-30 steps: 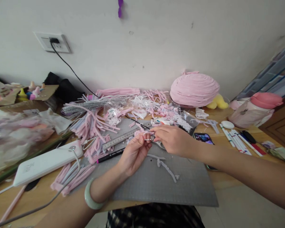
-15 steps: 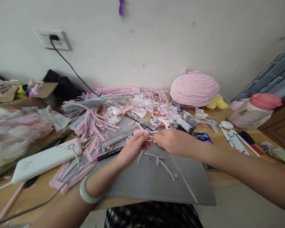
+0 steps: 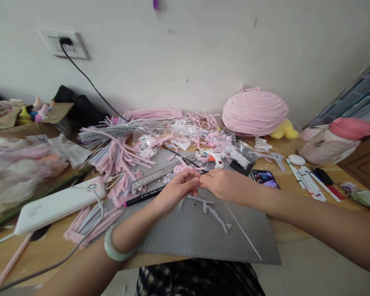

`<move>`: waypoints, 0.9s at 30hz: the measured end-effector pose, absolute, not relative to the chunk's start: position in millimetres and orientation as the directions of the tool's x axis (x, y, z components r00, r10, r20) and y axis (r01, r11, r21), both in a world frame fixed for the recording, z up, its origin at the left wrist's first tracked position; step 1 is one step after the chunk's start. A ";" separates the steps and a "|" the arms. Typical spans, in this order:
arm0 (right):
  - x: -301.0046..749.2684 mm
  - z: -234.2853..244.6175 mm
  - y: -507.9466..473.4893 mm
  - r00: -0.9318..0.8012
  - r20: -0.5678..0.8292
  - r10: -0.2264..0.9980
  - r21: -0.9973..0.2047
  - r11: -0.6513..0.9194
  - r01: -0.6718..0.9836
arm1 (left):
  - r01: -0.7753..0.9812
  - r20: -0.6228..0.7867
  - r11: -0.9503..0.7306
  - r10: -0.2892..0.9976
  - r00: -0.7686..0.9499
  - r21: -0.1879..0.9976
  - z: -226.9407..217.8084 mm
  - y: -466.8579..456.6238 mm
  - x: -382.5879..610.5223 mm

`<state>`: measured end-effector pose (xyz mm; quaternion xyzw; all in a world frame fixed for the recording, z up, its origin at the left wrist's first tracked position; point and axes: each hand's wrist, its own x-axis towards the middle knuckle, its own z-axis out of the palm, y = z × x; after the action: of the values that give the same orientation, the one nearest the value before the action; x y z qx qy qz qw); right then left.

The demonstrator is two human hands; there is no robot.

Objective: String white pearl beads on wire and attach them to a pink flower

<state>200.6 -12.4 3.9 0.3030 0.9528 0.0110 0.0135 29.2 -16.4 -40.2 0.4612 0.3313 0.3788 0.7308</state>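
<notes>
My left hand (image 3: pixel 179 188) and my right hand (image 3: pixel 223 185) meet fingertip to fingertip above the grey cutting mat (image 3: pixel 200 242). Both are closed in a pinch, and what lies between the fingers is mostly hidden. From under my right hand a thin white strand (image 3: pixel 242 230) slants down to the mat's lower right; it seems to come from that grip. Just behind my left fingers is a pink fuzzy piece with a pearl-like bead (image 3: pixel 179 168). Cut grey fuzzy stems (image 3: pixel 216 218) lie on the mat below the hands.
A steel ruler (image 3: pixel 154 178) and a black marker (image 3: pixel 144 196) lie left of my hands. Behind stands a white and orange glue gun (image 3: pixel 215 158). Pink stems (image 3: pixel 119 158), a power bank (image 3: pixel 60 205), a phone (image 3: pixel 266 179), pens (image 3: pixel 308 183) and a pink yarn ball (image 3: pixel 255 112) surround the mat.
My hands have come closer together, and the silvery beaded bit that showed between them is now hidden. The pink piece now shows behind the left fingers. The strand's lower end has shifted right.
</notes>
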 end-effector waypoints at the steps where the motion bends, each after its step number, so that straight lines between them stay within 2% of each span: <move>1: 200.4 4.8 -12.6 -0.803 -0.022 0.595 0.022 0.803 0.595 | -0.238 -0.110 0.253 0.866 0.488 0.938 -40.6 -15.6 28.7; 7: 201.2 7.4 -15.0 -0.753 -0.080 0.653 0.024 0.756 0.654 | -0.188 -0.072 0.186 0.869 0.490 0.964 -42.9 -10.5 26.5; 12: 203.1 2.8 -15.9 -0.734 0.001 0.679 -0.019 0.734 0.679 | -0.163 -0.027 0.106 0.905 0.425 0.981 -44.9 -10.3 25.1; 14: 203.7 1.2 -16.0 -0.748 0.041 0.662 -0.016 0.749 0.662 | -0.158 -0.014 0.088 0.907 0.420 0.984 -45.6 -10.5 24.8; 19: 205.9 -1.5 -17.8 -0.835 0.125 0.536 0.059 0.836 0.545 | -0.155 0.043 0.043 0.857 0.514 0.987 -46.7 -11.1 24.6; 22: 207.3 -1.8 -19.1 -0.827 0.108 0.552 0.067 0.826 0.560 | -0.123 0.097 -0.038 0.843 0.529 0.992 -48.1 -11.5 24.2; 27: 207.9 1.1 -19.9 -0.798 0.073 0.598 0.019 0.799 0.600 | -0.036 0.099 -0.094 0.860 0.501 0.995 -50.0 -11.0 22.9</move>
<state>207.9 -19.9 1.1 0.3160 0.9480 0.0208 -0.0315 22.9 -11.0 -50.0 0.6347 0.3243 0.3797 0.5897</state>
